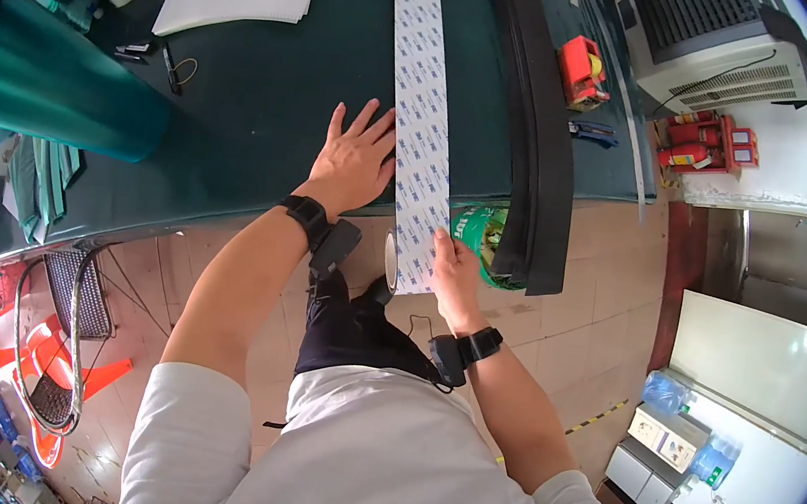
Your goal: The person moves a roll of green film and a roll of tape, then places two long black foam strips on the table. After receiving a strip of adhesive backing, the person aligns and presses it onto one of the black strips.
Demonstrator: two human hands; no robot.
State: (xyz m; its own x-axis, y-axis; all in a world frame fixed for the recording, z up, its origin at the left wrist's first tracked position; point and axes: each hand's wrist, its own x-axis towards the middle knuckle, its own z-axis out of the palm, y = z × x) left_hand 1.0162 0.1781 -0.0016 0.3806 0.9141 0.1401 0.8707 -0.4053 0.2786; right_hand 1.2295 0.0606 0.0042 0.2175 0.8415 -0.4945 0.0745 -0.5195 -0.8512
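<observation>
A wide white strip of tape point(424, 83) with a repeating blue print runs away from me over the dark green table. Its near end hangs past the front edge, where the rim of a roll point(390, 258) shows. My left hand point(352, 160) lies flat on the table, fingers spread, the fingertips close against the strip's left edge. My right hand point(456, 277) pinches the right edge of the tape at the roll, thumb on top; its other fingers are hidden underneath. Right of the strip, long black strips point(537, 148) lie lengthwise and overhang the table edge.
At the table's right stand a red tape dispenser point(583, 73) and a dark cutter point(593, 132). A green roll of sheeting point(62, 79) and a stack of white paper point(238, 2) are on the left. Below the edge sits a green bin point(475, 229); orange chairs point(47, 364) stand lower left.
</observation>
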